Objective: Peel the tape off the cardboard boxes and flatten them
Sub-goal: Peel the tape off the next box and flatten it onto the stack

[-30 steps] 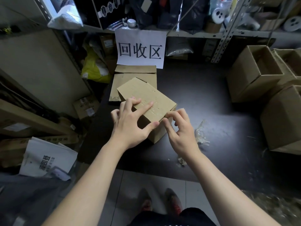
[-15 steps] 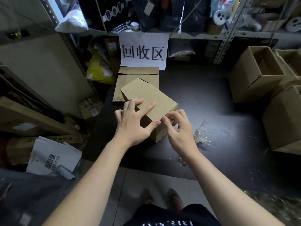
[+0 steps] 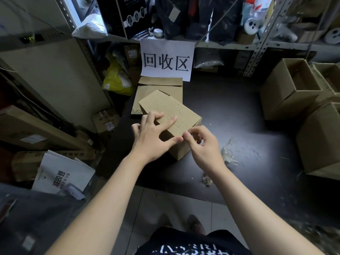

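A dark table top point(image 3: 239, 115) carries it all; the cardboard box point(image 3: 173, 109) sits on it, left hand point(image 3: 152, 138) pressing its top, right hand point(image 3: 204, 146) pinching its near corner; flattened cardboard point(image 3: 161, 89) lies just beyond that grip; crumpled clear tape point(image 3: 228, 153) lies right of it, a small scrap point(image 3: 207, 180) nearer the person; more boxes point(image 3: 290, 96) stand well off right.
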Available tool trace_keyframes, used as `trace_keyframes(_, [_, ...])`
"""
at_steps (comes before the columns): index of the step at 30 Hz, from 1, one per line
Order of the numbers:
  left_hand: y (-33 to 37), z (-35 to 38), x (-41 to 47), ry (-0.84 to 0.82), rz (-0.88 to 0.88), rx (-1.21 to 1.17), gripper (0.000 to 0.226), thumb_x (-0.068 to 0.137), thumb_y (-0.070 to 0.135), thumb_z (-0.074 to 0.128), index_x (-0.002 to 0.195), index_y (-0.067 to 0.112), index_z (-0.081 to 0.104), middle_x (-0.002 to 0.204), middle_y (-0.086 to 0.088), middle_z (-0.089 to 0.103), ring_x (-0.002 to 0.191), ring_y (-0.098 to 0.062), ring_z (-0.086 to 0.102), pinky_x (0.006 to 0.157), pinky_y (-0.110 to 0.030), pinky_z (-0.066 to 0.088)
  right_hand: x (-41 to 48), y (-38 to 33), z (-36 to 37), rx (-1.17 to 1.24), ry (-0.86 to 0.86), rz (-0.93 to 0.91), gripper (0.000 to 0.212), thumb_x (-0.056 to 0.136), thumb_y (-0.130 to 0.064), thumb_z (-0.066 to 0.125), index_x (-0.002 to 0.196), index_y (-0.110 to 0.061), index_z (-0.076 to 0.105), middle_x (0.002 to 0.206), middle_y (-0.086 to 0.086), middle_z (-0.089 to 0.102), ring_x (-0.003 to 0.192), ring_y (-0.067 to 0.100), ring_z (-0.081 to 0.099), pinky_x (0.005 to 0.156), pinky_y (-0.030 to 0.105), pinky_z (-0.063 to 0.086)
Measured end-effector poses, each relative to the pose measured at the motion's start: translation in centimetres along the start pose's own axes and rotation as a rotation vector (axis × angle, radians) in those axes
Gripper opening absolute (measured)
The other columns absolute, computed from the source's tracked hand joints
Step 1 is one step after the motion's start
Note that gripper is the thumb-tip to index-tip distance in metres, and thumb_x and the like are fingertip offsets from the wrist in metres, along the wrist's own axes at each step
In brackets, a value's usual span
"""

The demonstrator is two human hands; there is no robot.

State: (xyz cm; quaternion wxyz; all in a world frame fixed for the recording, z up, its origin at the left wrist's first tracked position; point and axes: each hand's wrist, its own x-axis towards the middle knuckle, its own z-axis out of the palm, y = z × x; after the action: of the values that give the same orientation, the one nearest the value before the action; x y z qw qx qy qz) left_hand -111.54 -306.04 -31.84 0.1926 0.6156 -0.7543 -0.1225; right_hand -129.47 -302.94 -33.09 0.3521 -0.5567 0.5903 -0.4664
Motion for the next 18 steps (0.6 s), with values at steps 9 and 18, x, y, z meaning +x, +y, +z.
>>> trace_keyframes(9, [-0.2,-0.8,-0.1,-0.003,0.054,0.009,0.073,0.069,0.087,0.055,0.137,0.06,0.05,0.129,0.011,0.038,0.128,-0.01,0.03,0.096,-0.036,0.018,-1.1,0.3,-0.6,0.149,-0.073,0.051,0.013,0.1,-0.012,0.066,0.088,-0.008,0.062,0.081,-0.002,0.057,0.071,0.007,0.045,0.066,0.017,0.037])
trace_keyframes(18, [1.0,-0.5,3.2,-0.11,0.436,-0.111,0.066,0.078,0.067,0.071,0.131,0.027,0.067,0.152,0.01,0.05,0.149,-0.006,0.031,0.124,-0.046,0.014,0.1,-0.4,-2.3,-0.025,-0.021,0.114,0.015,0.09,-0.03,0.079,0.082,-0.023,0.068,0.102,-0.007,0.061,0.094,-0.001,0.057,0.079,0.004,0.038])
